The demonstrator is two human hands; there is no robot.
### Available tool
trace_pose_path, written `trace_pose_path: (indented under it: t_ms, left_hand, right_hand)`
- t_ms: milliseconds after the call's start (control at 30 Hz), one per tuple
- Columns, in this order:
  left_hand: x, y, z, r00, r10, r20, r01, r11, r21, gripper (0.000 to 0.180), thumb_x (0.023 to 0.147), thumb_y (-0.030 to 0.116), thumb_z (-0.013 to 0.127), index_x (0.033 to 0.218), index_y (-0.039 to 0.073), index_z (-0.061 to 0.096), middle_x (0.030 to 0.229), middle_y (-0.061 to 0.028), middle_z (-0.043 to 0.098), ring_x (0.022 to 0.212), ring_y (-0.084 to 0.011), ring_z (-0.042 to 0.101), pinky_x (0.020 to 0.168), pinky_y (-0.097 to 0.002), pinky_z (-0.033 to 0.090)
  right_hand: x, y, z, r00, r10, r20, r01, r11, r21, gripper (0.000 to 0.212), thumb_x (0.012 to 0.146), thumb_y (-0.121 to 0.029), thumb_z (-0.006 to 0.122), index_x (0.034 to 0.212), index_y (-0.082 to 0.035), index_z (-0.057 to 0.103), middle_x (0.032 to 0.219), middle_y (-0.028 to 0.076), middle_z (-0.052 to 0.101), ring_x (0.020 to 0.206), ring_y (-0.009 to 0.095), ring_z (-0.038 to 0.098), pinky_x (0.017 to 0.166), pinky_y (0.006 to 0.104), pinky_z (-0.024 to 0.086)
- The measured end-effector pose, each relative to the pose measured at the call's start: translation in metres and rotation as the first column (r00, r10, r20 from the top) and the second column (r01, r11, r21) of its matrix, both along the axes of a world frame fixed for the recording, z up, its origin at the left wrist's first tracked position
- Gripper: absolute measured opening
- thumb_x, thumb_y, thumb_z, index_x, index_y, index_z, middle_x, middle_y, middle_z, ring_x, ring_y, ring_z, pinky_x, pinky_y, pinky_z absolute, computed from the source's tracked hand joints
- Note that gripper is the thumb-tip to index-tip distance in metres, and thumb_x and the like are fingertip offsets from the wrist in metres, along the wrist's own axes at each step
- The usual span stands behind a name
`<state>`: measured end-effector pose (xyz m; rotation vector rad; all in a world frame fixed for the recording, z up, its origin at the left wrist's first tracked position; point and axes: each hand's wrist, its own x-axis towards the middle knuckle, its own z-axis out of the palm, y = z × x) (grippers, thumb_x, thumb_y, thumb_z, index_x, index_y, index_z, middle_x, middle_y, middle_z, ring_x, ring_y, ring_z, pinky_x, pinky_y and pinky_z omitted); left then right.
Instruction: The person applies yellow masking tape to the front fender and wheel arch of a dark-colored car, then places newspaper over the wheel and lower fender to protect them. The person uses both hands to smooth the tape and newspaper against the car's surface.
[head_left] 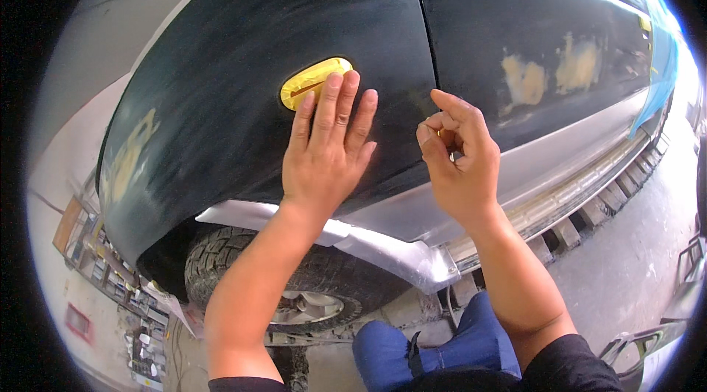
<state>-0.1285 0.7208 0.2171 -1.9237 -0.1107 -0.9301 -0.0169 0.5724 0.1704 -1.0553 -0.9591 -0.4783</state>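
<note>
My left hand (322,160) lies with outstretched fingers against the dark fender (228,61) of a vehicle. Its fingertips cover the lower right part of an oval fitting masked with yellow tape (313,77); a dark slit shows between the tape strips. To the right, my right hand (465,164) is held before the panel near the vertical door gap (431,46). Its index finger reaches up and left, while the thumb and other fingers curl together. A small yellow bit shows among them, too small to name.
Beige filler patches (578,64) mark the dark door, and another patch (131,156) the fender's left end. Below are a silver arch trim (394,253), a tyre (213,263) and a running board (541,204). Blue film (663,72) hangs at the far right. Shelving (110,267) stands left.
</note>
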Motion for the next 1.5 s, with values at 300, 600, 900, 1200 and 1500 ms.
trace_pose_path:
  t_ms: [300, 600, 900, 1200, 1500]
  left_hand:
    - [-0.007, 0.003, 0.002, 1.0, -0.02, -0.014, 0.02, 1.0, -0.008, 0.081, 0.085, 0.041, 0.064, 0.151, 0.01, 0.03, 0.158, -0.0107, 0.03, 0.147, -0.0316, 0.023, 0.12, -0.0477, 0.02]
    - [-0.004, 0.008, 0.004, 0.996, -0.084, -0.02, 0.084, 0.996, -0.017, 0.076, 0.088, 0.04, 0.061, 0.151, 0.009, 0.03, 0.158, -0.0103, 0.031, 0.148, -0.0321, 0.022, 0.12, -0.0468, 0.021]
    - [-0.038, 0.039, -0.004, 0.972, -0.228, 0.055, 0.231, 0.971, -0.056, 0.067, 0.091, 0.026, 0.056, 0.15, 0.004, 0.031, 0.155, -0.0159, 0.034, 0.144, -0.0329, 0.032, 0.117, -0.0484, 0.027]
    - [-0.028, 0.017, -0.011, 0.932, -0.3, 0.204, 0.326, 0.939, -0.109, 0.065, 0.086, 0.02, 0.059, 0.144, 0.001, 0.038, 0.149, -0.019, 0.04, 0.14, -0.0361, 0.038, 0.114, -0.05, 0.031]
    - [-0.039, -0.004, -0.009, 0.901, -0.362, 0.24, 0.391, 0.917, -0.084, 0.052, 0.083, 0.012, 0.06, 0.133, 0.004, 0.052, 0.138, -0.0186, 0.049, 0.127, -0.035, 0.048, 0.109, -0.049, 0.037]
  right_hand:
    - [0.004, -0.003, -0.008, 0.999, 0.046, 0.009, -0.046, 0.999, -0.001, 0.039, 0.086, 0.004, 0.063, 0.124, 0.0, 0.055, 0.084, 0.006, 0.065, 0.068, 0.008, 0.058, 0.063, 0.0229, 0.048]
    - [0.004, -0.011, -0.008, 1.0, 0.03, -0.01, -0.03, 0.999, -0.031, 0.038, 0.087, 0.006, 0.062, 0.124, 0.0, 0.056, 0.083, 0.005, 0.064, 0.067, 0.007, 0.057, 0.062, 0.0218, 0.048]
    - [0.012, -0.02, -0.015, 0.997, 0.079, 0.006, -0.078, 0.993, -0.087, 0.038, 0.087, 0.007, 0.06, 0.123, 0.0, 0.056, 0.084, 0.005, 0.064, 0.068, 0.007, 0.056, 0.062, 0.0215, 0.047]
    - [0.014, -0.027, -0.012, 0.998, 0.057, 0.031, -0.053, 0.991, -0.123, 0.035, 0.088, 0.003, 0.062, 0.122, 0.0, 0.057, 0.084, 0.005, 0.063, 0.069, 0.008, 0.056, 0.064, 0.0222, 0.047]
    - [0.007, -0.044, 0.023, 0.951, 0.301, 0.075, -0.256, 0.897, -0.361, 0.053, 0.087, 0.004, 0.062, 0.137, -0.004, 0.047, 0.106, 0.013, 0.064, 0.085, 0.014, 0.061, 0.078, 0.0284, 0.05]
